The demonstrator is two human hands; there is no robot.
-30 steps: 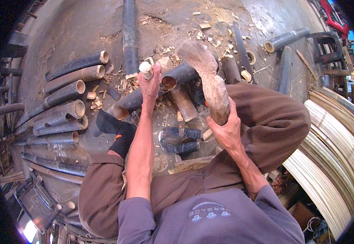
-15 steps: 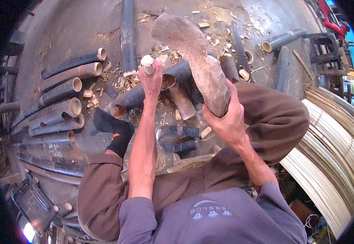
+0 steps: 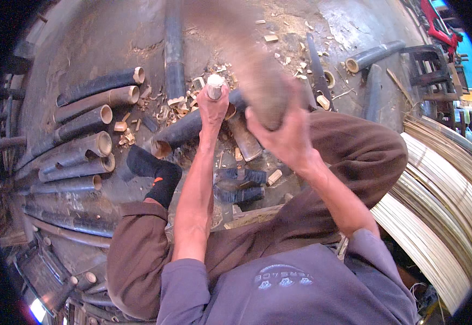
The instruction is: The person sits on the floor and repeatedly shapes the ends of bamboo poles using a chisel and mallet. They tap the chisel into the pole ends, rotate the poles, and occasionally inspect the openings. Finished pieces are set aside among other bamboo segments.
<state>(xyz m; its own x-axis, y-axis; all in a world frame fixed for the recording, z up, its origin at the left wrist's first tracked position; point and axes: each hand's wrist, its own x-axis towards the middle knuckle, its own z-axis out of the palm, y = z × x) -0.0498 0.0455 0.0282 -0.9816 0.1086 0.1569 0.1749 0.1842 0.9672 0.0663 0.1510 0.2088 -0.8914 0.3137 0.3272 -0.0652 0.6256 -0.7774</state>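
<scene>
My left hand (image 3: 212, 105) is wrapped round an upright handle with a pale, battered round end (image 3: 215, 82); its lower end is hidden behind the fist. The fist is over a dark bamboo tube (image 3: 184, 130) that lies slantwise on the floor. To its right, my right hand (image 3: 293, 135) grips the near end of a thick wooden mallet (image 3: 266, 86). The mallet's far part is smeared by motion and points up and leftward. Beside the tube, a second, brownish bamboo piece (image 3: 246, 142) lies below the fists.
Several cut bamboo tubes (image 3: 87, 124) lie in a row at the left. A long bamboo pole (image 3: 175, 54) stretches away at the back. Chips (image 3: 271, 38) litter the floor. Pale split strips (image 3: 436, 195) are stacked at the right, and black offcuts (image 3: 240, 184) lie between my legs.
The mallet and my right hand have shifted left, the mallet now blurred. My left hand has moved slightly right in the picture, still holding the handle.
</scene>
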